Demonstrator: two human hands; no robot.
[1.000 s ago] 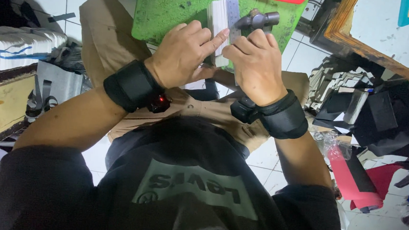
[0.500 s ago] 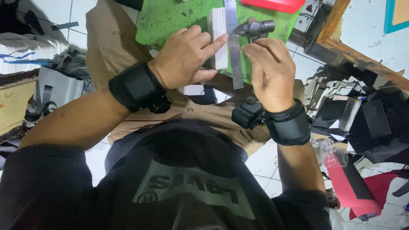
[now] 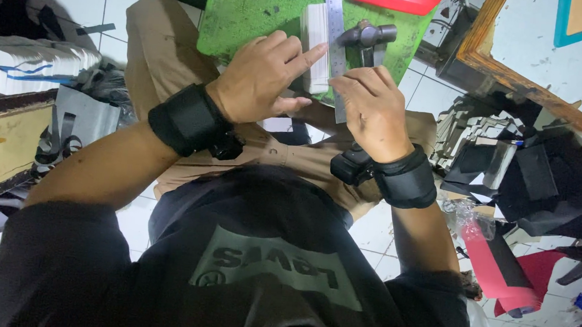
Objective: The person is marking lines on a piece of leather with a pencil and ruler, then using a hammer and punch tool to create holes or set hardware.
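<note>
In the head view, our left hand point(image 3: 263, 79) lies spread on the green cutting mat point(image 3: 246, 17) across our lap, forefinger pressing the white strip point(image 3: 315, 46), while our right hand point(image 3: 370, 107), fingers curled together, presses down the near end of the steel ruler point(image 3: 334, 37) lying along the strip's right edge. We judge the lining-up about done and any marking or cutting not begun: the hammer point(image 3: 368, 34) lies untouched just right of the ruler. No container shows; loose dark offcuts point(image 3: 509, 172) lie heaped on the floor at right.
</note>
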